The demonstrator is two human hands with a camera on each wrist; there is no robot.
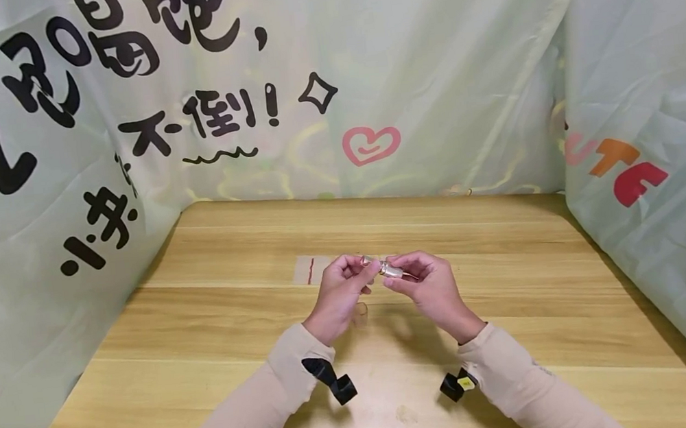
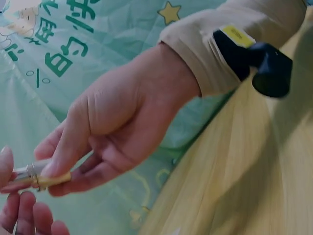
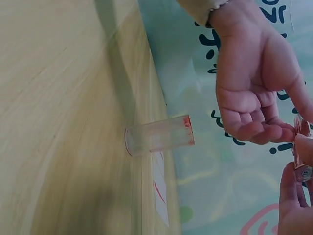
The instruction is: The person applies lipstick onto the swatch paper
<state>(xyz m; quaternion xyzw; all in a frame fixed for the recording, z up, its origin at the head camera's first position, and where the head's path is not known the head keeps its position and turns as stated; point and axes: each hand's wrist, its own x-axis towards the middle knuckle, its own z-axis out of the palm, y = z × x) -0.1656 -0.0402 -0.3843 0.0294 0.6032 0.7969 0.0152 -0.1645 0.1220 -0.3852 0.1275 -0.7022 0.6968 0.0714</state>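
Note:
A small shiny metallic lipstick tube (image 1: 390,270) is held in the air between both hands, tilted nearly level. My left hand (image 1: 341,290) pinches its left end between thumb and fingers. At its other end, my right hand (image 1: 433,288) pinches the silver part with thumb and fingertips. The left wrist view shows a silver section and a gold section on the tube (image 2: 34,177), with a ring between them. Below the hands a clear cap (image 3: 159,136) stands on the table, with red smears at one end.
A slip of white paper (image 1: 305,271) with a red stroke lies on the wooden table (image 1: 205,324), just beyond the left hand. Printed fabric curtains (image 1: 427,61) hang behind the table and along both sides. Each wrist wears a black camera strap.

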